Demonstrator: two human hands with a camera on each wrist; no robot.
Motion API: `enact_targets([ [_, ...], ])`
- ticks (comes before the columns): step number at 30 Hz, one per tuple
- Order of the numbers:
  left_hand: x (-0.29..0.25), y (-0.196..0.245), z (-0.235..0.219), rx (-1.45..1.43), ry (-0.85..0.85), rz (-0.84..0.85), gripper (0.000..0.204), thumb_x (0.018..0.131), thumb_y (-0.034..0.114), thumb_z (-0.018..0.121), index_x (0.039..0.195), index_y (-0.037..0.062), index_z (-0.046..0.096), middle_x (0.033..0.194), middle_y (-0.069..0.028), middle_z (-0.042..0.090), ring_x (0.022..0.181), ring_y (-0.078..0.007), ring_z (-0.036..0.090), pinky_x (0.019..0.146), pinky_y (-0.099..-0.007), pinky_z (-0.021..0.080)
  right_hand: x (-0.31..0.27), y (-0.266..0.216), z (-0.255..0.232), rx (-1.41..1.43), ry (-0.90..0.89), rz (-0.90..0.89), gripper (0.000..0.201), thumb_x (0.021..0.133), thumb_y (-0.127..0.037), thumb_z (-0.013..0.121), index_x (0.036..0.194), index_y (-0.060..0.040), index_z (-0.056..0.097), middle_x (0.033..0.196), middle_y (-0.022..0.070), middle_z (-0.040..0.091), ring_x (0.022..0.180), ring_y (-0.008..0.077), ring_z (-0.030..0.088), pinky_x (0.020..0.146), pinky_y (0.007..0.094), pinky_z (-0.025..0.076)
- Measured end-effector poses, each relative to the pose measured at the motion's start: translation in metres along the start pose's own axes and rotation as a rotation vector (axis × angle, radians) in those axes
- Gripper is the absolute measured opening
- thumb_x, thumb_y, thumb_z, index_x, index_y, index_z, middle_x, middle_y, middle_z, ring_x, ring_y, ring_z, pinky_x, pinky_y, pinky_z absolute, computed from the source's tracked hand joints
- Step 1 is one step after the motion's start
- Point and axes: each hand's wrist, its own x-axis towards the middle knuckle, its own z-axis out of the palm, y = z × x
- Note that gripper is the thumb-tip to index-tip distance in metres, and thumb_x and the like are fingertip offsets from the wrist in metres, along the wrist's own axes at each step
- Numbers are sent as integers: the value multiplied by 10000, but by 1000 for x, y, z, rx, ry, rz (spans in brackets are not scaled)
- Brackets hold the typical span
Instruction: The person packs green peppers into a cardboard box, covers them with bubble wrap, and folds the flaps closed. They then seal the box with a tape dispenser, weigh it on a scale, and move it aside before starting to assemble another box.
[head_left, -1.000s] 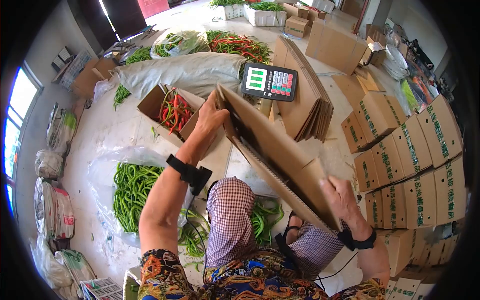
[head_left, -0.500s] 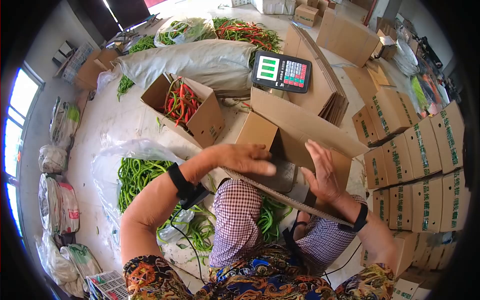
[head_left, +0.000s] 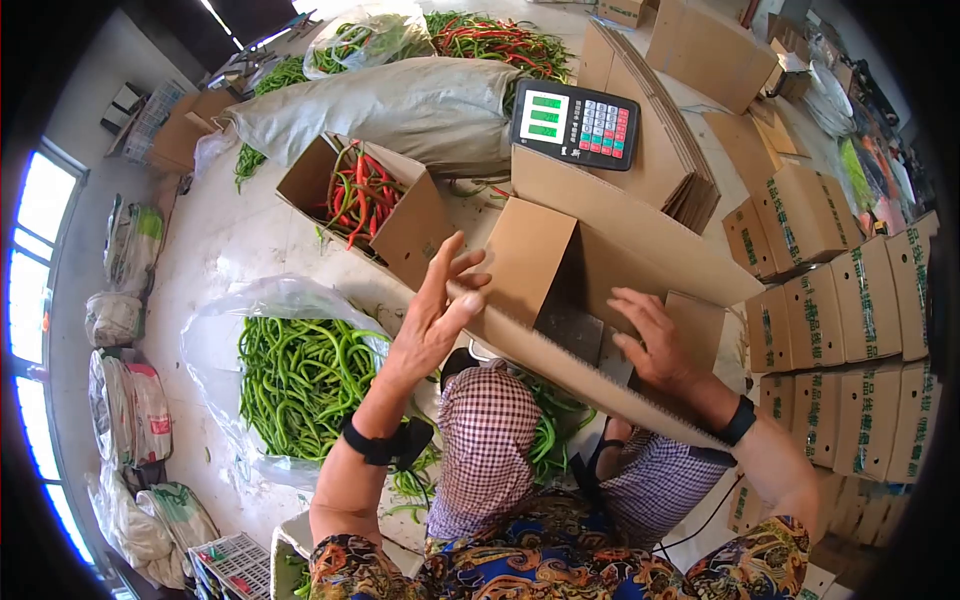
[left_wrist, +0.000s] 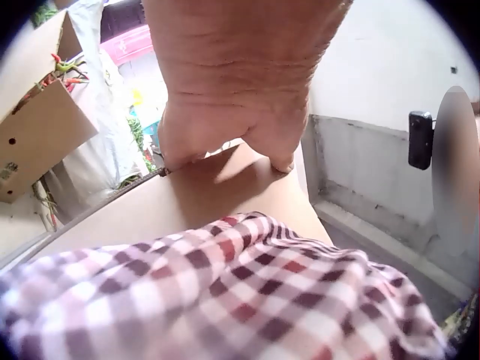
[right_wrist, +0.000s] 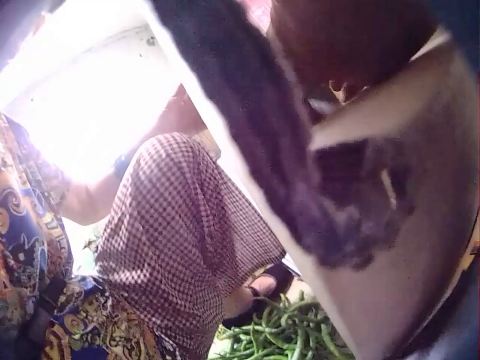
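Observation:
An open-topped cardboard box stands before my knees, its long side flaps raised and its inside partly in shadow. My left hand is at the box's left end, fingers spread and slightly bent, close to the near flap's corner. In the left wrist view, that hand overlaps the edge of the cardboard. Over the right part of the box hovers my right hand, its fingers loosely bent and apart, holding nothing. The right wrist view is blurred, with a cardboard panel close up.
Left of the box stands a carton of red chilies. Green chilies lie in a clear plastic bag nearer me. A scale display and flattened cartons are behind the box; printed cartons are stacked at right.
The left hand let go of the box's far left corner, crossed over the box, then drew back left and rose. The box came down upright and opened out; the right hand released its end.

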Motion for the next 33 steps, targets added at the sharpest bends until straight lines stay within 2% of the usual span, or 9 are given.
enact_targets([
  [4,13,7,2,108,-66,-80,755,980,436,550,1539,49,221,1410,-179,488,1229,-273,522,1077,-385,368,0,2,-11,20,78,50,336,834,-14,649,1165,20,601,1287,202,542,1222,373,501,1056,431,394],
  [6,16,-15,-4,585,31,158,760,971,409,574,1524,23,223,1365,-222,520,1229,-313,527,1082,-386,373,-2,3,-19,-83,246,-49,261,834,-4,646,1094,21,638,1278,194,553,1207,358,520,1040,435,411],
  [10,39,-36,15,399,44,117,768,961,442,563,1508,10,243,1362,-246,523,1229,-373,534,1058,-390,395,23,-47,-86,-777,481,-77,392,823,-82,697,1185,22,589,1214,199,600,1113,366,583,960,441,472],
  [14,53,-60,19,676,38,175,820,923,451,604,1479,-38,252,1307,-337,516,1144,-469,552,954,-460,464,3,-22,-79,-508,291,185,558,722,-285,811,1126,11,566,1002,190,655,925,365,641,802,428,513],
  [16,47,-49,16,603,27,-56,877,900,475,627,1474,-58,234,1219,-345,571,1105,-472,578,931,-461,478,-5,-41,-66,-483,231,212,563,702,-298,828,1093,6,562,949,181,646,850,362,638,747,436,520],
  [20,52,-51,10,588,-53,-115,974,871,479,673,1489,-76,164,1216,-312,602,1140,-411,606,957,-426,482,-42,-39,-3,-520,17,107,657,783,-377,765,1238,34,530,1445,299,398,1364,419,385,1050,521,353],
  [24,53,-33,2,326,-134,-230,1031,861,491,696,1504,-83,130,1373,-296,506,1263,-348,534,1030,-395,440,-44,-38,3,-523,37,135,738,856,-417,676,1378,52,447,1478,275,373,1394,396,344,1072,497,318],
  [27,83,-25,-6,154,-89,0,925,937,425,635,1519,-72,115,1548,-281,264,1446,-299,291,1153,-366,288,-42,-37,-1,-545,13,124,769,867,-433,643,1429,33,402,1506,237,356,1413,391,307,1085,499,287],
  [33,143,-53,27,352,-329,99,554,991,342,494,1435,24,399,1399,-186,489,1322,-292,446,1119,-358,323,-50,-35,2,-535,59,142,751,853,-416,674,1413,20,431,1495,212,377,1391,374,337,1082,504,302],
])
